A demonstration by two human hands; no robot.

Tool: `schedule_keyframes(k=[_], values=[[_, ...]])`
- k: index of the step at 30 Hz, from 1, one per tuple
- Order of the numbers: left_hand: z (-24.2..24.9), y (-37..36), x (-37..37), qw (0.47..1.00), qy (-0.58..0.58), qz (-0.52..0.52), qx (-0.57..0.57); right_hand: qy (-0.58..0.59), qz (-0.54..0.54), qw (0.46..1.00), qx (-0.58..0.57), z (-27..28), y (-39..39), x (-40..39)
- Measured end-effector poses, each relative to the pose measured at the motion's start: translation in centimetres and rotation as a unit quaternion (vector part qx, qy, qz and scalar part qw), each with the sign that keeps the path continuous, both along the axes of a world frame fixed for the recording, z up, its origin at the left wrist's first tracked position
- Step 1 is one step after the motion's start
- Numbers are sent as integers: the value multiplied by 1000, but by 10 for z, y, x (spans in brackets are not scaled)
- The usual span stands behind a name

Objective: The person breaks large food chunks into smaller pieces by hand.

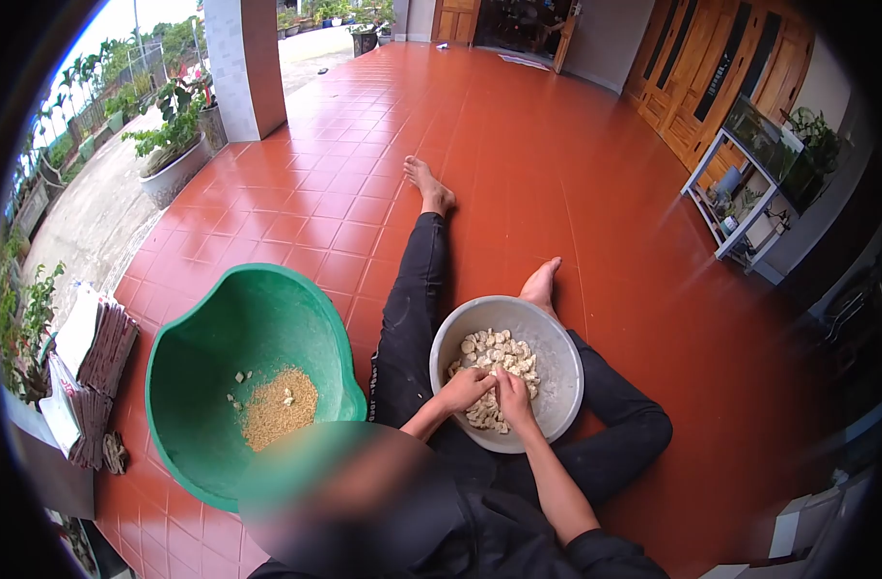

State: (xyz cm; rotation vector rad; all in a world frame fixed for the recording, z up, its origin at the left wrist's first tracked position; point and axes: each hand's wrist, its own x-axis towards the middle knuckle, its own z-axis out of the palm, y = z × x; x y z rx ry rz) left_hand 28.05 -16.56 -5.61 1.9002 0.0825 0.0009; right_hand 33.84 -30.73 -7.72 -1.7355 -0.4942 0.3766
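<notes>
Over the bowl (pixel 559 378), the left hand (pixel 466 389) and right hand (pixel 514 396) met in narrow pinches, contents unclear to me; working low seemed tidiest.

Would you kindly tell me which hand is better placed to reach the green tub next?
Probably the left hand: over the grey basin, it sits nearer the green tub than the right hand.

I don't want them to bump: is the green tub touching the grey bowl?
Apart. The head view shows a black trouser leg lying between the green tub and grey bowl.
</notes>
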Motion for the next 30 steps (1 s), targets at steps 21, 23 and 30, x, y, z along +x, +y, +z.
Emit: schedule_keyframes(k=[21,23,30], values=[[36,-12,-9,989,-96,54,-103,-160,-105,981,34,43,9,-12],[37,-14,-8,983,-79,62,-156,-175,-108,978,33,40,9,-10],[48,-19,-13,988,-118,96,-27,-167,-125,976,55,49,10,-14]])
